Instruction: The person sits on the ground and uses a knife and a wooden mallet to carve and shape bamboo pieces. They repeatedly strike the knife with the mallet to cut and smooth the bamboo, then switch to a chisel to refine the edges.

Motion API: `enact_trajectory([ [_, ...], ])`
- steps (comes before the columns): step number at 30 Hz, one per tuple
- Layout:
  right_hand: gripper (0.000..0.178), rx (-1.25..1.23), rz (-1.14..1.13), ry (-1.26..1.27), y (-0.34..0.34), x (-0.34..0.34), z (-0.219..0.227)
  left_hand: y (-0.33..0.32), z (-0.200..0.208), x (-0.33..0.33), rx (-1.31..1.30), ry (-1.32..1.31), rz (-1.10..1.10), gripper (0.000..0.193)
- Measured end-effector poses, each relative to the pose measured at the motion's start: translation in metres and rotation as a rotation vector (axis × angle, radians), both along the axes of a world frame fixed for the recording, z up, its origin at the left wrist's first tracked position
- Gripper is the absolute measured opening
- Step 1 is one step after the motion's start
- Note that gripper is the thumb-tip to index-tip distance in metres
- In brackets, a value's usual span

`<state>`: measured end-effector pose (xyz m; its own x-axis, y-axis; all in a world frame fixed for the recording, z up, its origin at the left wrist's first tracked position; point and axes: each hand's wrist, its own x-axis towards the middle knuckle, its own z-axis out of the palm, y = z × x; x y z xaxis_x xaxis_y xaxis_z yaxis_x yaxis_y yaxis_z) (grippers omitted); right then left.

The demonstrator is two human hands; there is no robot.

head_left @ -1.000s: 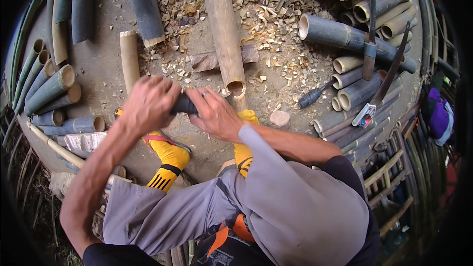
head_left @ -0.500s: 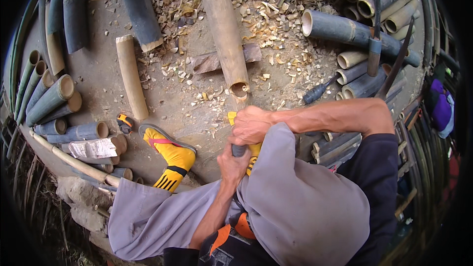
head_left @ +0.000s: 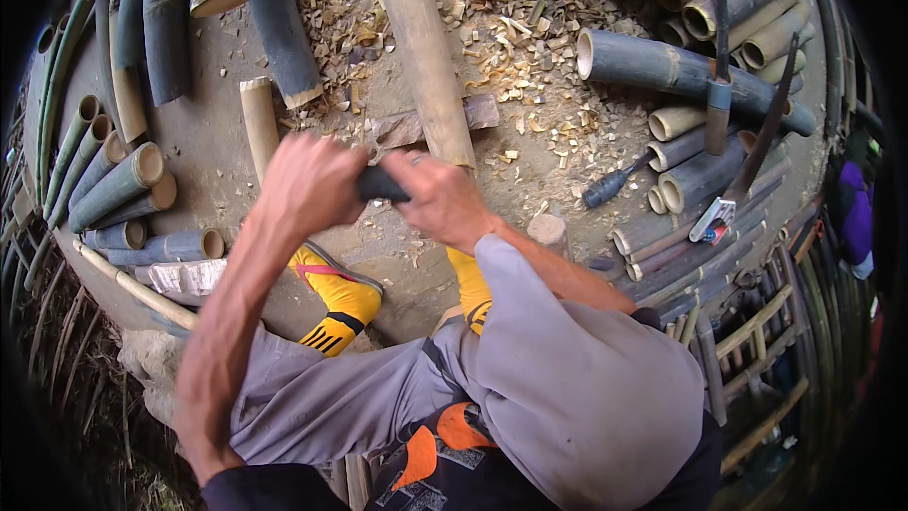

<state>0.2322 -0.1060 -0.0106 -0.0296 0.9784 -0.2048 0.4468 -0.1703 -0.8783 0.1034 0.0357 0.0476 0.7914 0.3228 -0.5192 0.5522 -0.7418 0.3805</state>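
Note:
Both hands are raised in front of my knees near the end of a pale bamboo pole (head_left: 421, 57). Between them shows a dark, rounded handle (head_left: 382, 185); the rest of this tool is hidden. My left hand (head_left: 317, 180) is closed round the handle's left part, blurred by motion. My right hand (head_left: 437, 197) is closed at its right end, just by the pole's near end, which it partly hides. Under the pole lies a reddish-brown block (head_left: 482, 111). A shorter bamboo piece (head_left: 258, 123) lies beyond my left hand.
Wood shavings (head_left: 525, 47) cover the ground at the far side. Cut bamboo tubes (head_left: 690, 66) are stacked at the right, with a curved-bladed tool (head_left: 719, 104), a saw (head_left: 761, 142) and a dark-handled tool (head_left: 605, 191). More tubes (head_left: 118, 185) lie at the left. My yellow-socked foot (head_left: 345, 298) rests below.
Both hands have risen away from my knee, the left swinging out to the left and forward, with the dark handle between them now lying crosswise. My view has shifted slightly.

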Motion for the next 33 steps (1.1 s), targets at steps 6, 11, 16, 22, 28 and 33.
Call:
enact_trajectory([
  [6,0.026,-0.063,0.146,0.037,0.002,0.021,-0.005,-0.011,-0.011,0.007,-0.058,0.111,0.097,0.014],
  [11,0.028,-0.033,0.956,-0.098,0.011,0.0,0.011,-0.184,-0.03,-0.076,-0.47,-0.032,1.244,0.034],
  [16,0.031,-0.053,0.381,-0.054,0.015,0.001,0.011,-0.042,-0.005,-0.046,-0.233,0.061,0.515,0.025],
  [22,0.038,-0.19,-0.018,0.192,0.006,-0.01,0.007,0.024,-0.013,0.0,-0.18,0.095,-0.127,0.013],
  [28,0.032,-0.336,0.743,0.082,-0.005,0.005,0.001,-0.1,-0.018,-0.061,-0.445,0.122,0.653,0.032],
  [33,0.013,-0.132,1.209,-0.079,-0.032,0.034,-0.004,-0.248,0.0,0.0,-0.522,0.095,1.421,0.038],
])
